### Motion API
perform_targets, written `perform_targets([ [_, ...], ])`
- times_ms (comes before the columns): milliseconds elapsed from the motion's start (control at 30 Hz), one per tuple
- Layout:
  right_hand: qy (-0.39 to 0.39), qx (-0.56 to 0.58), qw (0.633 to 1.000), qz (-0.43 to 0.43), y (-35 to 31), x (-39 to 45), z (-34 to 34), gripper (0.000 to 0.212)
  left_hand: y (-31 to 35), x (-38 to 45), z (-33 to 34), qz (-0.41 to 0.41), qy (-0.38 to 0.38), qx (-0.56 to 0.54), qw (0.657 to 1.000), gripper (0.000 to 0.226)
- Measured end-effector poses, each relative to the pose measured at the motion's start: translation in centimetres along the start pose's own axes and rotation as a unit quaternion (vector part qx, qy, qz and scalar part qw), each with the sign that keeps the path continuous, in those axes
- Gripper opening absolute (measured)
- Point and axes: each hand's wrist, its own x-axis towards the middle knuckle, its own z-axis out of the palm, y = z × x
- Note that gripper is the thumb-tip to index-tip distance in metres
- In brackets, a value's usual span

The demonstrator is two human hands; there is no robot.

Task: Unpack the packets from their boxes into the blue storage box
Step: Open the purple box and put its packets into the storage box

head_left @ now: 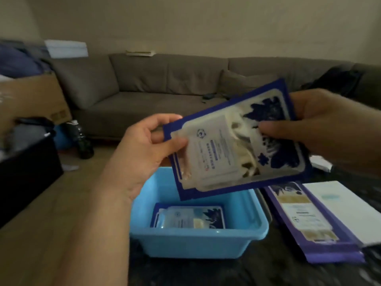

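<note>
A stack of blue-and-white packets (pixel 222 149) is held tilted in the air above the light blue storage box (pixel 195 242). My left hand (pixel 148 147) pinches the stack's left edge, thumb on the front. My right hand (pixel 321 129) grips its right end, with the thumb across the front. Inside the storage box lies another packet (pixel 187 216) of the same kind, flat on the bottom. Right of the storage box, a purple packet box (pixel 313 221) lies flat on the dark table, with a white one (pixel 350 209) beside it.
The dark patterned table (pixel 247 271) carries the storage box and the packet boxes. Behind stands a grey sofa (pixel 165 83). At the left are a cardboard box (pixel 35 96), a dark bottle (pixel 82 139) on the wooden floor, and a black cabinet (pixel 24 172).
</note>
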Motion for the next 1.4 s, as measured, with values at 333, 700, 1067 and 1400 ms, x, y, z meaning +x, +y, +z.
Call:
perform_targets([
  [333,-0.109,-0.006,0.962,0.252,3.8,4.1,10.2,0.006,-4.5,1.1,-6.4,-0.121,0.193,0.227,0.947,0.034],
  [700,-0.100,0.050,0.943,0.313,5.4,5.3,13.2,0.010,-6.5,1.6,-6.0,-0.154,0.072,0.281,0.945,0.044],
  [1067,-0.124,0.079,0.923,0.356,7.5,4.7,15.7,0.016,-6.8,2.0,-6.2,-0.144,0.070,0.285,0.945,0.041],
  [1400,-0.158,0.023,0.897,0.412,6.1,4.0,14.2,0.035,-7.0,2.2,-6.1,-0.143,0.072,0.297,0.942,0.044],
])
